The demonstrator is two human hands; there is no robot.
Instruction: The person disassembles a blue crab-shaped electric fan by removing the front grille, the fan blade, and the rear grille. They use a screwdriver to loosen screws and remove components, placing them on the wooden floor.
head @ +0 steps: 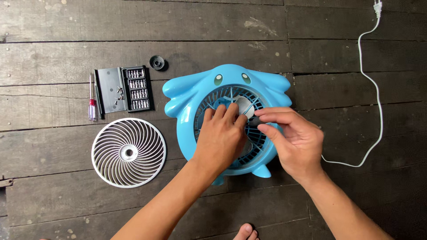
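Both hands work at the middle of a blue animal-shaped fan (pixel 187 95) lying on the plank floor (pixel 53 26). The left hand (pixel 221 135) rests flat, fingers released, on the translucent blade (pixel 243 106); the right hand (pixel 291 138) pinches the blade's edge. Left of the hands lie a white round grille (pixel 128 152) and a screwdriver bit case (pixel 124 89).

We see two bare arms with no sleeves on them, so nothing is worn from the elbows down to the wrists. The left hand (pixel 221 137) has no ring, no watch and no glove. The right hand (pixel 294 140) is bare too, with short, plain fingernails. Near the bottom edge, below the left hand, the tips of a bare foot (pixel 246 232) peek in, with no shoe or sock on the toes.
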